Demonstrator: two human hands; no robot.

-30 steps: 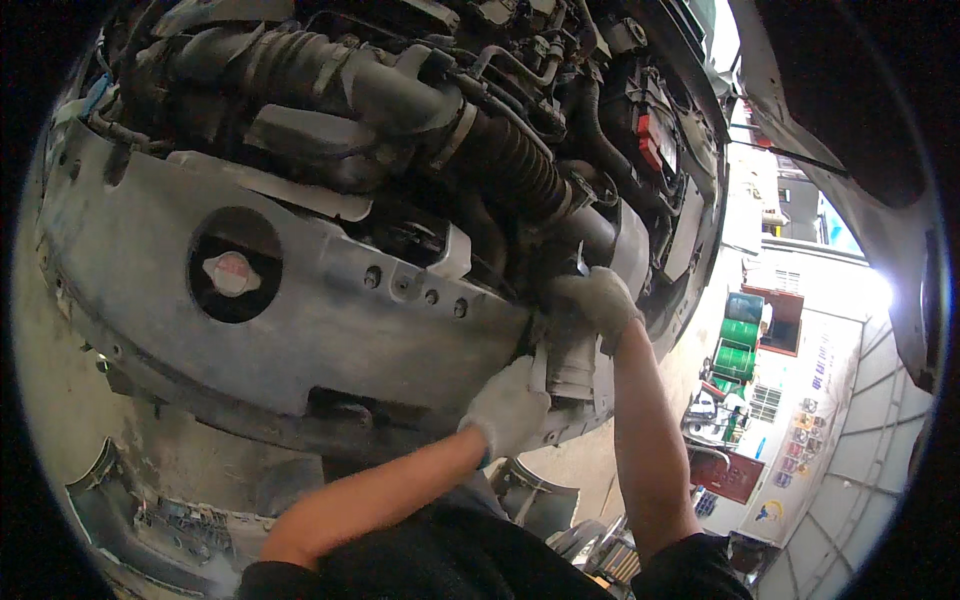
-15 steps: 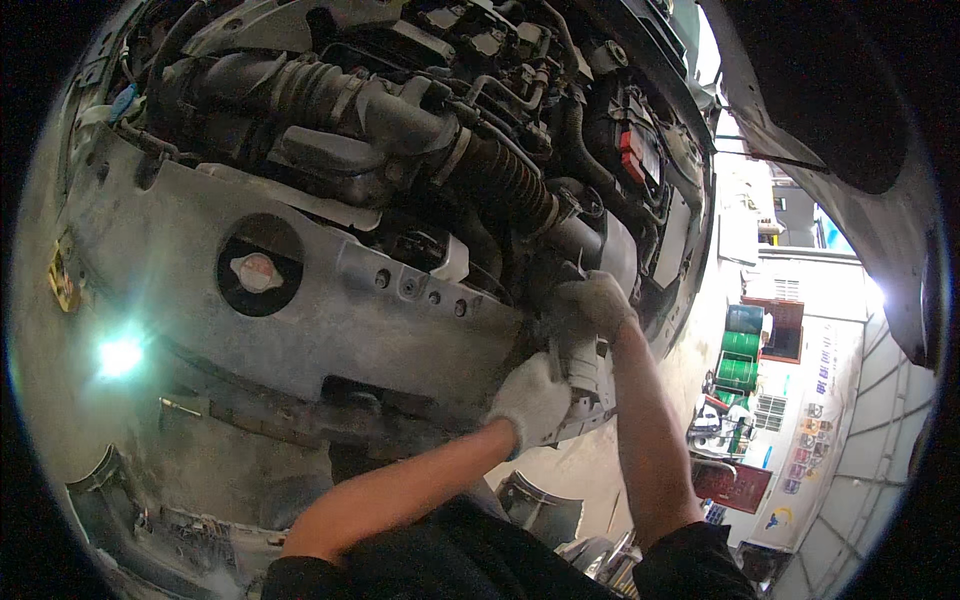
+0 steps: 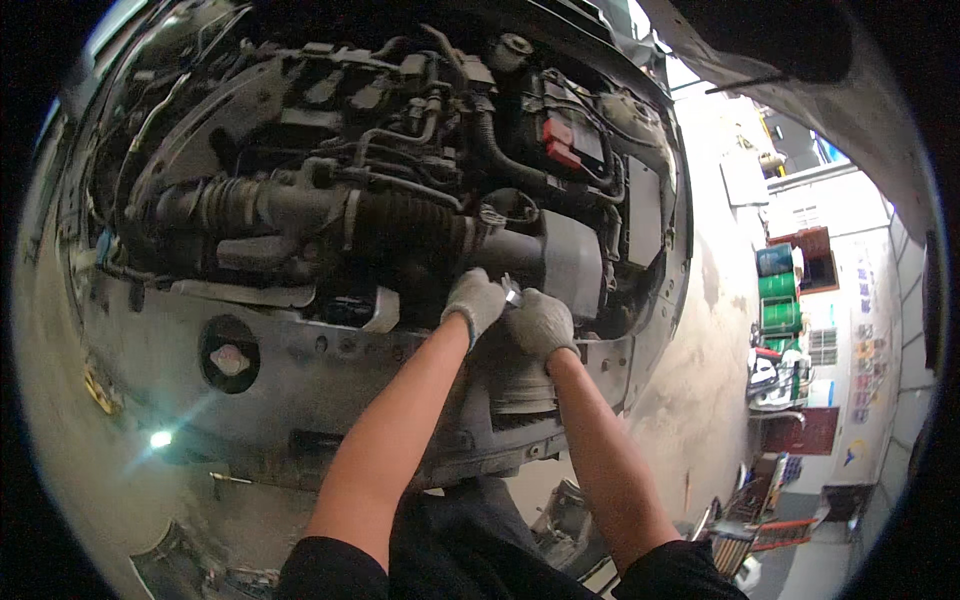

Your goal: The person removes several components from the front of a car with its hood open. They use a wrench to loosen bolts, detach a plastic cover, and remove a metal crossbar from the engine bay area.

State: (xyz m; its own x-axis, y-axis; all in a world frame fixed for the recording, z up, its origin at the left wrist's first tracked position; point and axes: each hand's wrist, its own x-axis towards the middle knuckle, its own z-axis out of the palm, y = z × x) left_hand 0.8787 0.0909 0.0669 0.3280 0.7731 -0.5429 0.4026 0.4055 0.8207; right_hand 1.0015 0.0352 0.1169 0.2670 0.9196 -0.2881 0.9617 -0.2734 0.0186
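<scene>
My left hand (image 3: 475, 300), in a pale knitted work glove, is at the front of a car's engine bay, its fingers curled in. Just right of it my right hand (image 3: 542, 323), gloved alike, rests closed over the upper part of a grey air intake duct (image 3: 525, 392). Between the two hands shows a small shiny metal piece (image 3: 512, 292); which fingers touch it, I cannot tell. Directly behind the hands sits a dark grey air filter housing (image 3: 572, 262), joined on its left to a ribbed black hose (image 3: 405, 222). What the fingertips grip is hidden.
A battery with a red terminal cover (image 3: 562, 143) sits far right in the bay. The front panel (image 3: 290, 385) has a radiator cap (image 3: 229, 360) in a round opening. A bright lamp (image 3: 161, 439) shines at left. A removed bumper part (image 3: 180, 560) lies on the floor. Green drums (image 3: 780, 300) stand right.
Both hands have shifted left in view. My left hand has gone from the side of the duct up to its upper end, beside my right hand. The view has also moved.
</scene>
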